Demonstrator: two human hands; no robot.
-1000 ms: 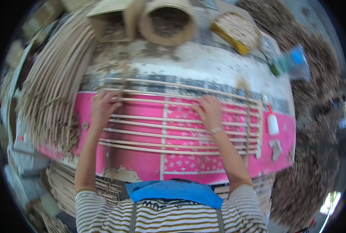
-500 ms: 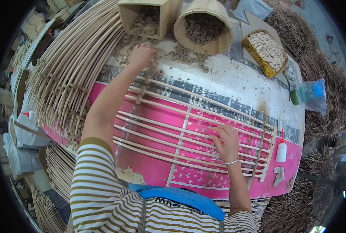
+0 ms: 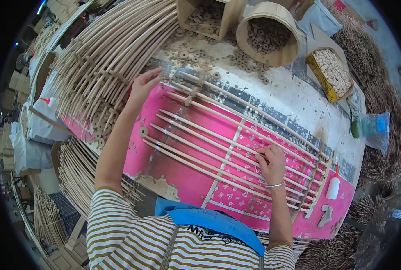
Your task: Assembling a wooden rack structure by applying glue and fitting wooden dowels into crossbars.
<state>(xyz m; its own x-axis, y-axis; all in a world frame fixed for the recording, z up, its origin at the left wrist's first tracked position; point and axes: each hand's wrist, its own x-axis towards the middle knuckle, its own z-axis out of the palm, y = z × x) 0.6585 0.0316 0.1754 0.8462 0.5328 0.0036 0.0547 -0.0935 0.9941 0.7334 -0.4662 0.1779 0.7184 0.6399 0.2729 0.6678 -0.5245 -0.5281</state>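
Several pale wooden rods (image 3: 200,129) lie side by side across the pink board. At their right ends they meet a wooden end strip (image 3: 320,188) and a row of small rings. My right hand (image 3: 273,163), a bracelet on its wrist, pinches at one of the middle rods with thumb and fingertips. To the left of the upper rod ends, my left hand (image 3: 143,87) hovers with its fingers stretched out; its palm is hidden. A round wooden ring (image 3: 143,131) sits by the left end of a lower rod. Grey-brown spacers (image 3: 192,96) bridge the upper rods.
Curved rods with crosspieces (image 3: 115,54) are stacked at left. Behind are a wooden box (image 3: 232,20) and a round tub (image 3: 293,47) of rings, loose rings (image 3: 245,58) and a basket of white beads (image 3: 331,72). A red-tipped bottle (image 3: 333,186) stands at right.
My left hand has drawn back from the loose rings toward the left rod ends. My right hand's thumb and fingers have closed together over the rods. The whole view has shifted.
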